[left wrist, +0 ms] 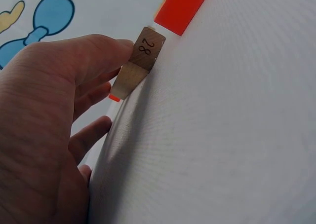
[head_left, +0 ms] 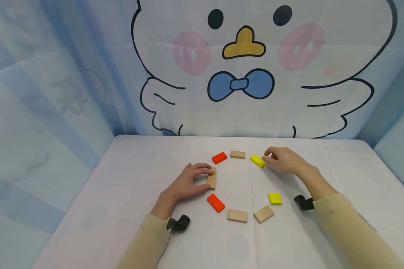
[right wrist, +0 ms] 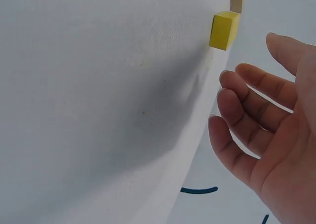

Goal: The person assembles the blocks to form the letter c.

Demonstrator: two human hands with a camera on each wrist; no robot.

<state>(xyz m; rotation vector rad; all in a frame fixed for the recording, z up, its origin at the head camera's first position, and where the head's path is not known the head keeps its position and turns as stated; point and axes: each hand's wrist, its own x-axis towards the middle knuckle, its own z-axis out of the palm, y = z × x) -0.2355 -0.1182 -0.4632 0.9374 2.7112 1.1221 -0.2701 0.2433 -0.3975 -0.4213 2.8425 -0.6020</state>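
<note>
My left hand (head_left: 192, 181) pinches a plain wooden block (head_left: 213, 179) by its two ends, thumb at the near end and fingers at the far end. In the left wrist view the thumb lies against this wooden block (left wrist: 143, 50), whose end bears a printed number. My right hand (head_left: 287, 160) hovers beside a yellow block (head_left: 257, 160) at the back right, its fingers loosely bent. Seen from the right wrist, a gap separates the hand (right wrist: 266, 115) from the yellow block (right wrist: 224, 30), and nothing is between the fingers.
The blocks form a rough ring on a white-covered table (head_left: 128, 168): red blocks (head_left: 219, 157) (head_left: 216, 203), wooden blocks (head_left: 237, 154) (head_left: 237, 215) (head_left: 264, 214) and another yellow block (head_left: 275, 198). A curtain (head_left: 239, 116) with a cartoon figure hangs behind the table.
</note>
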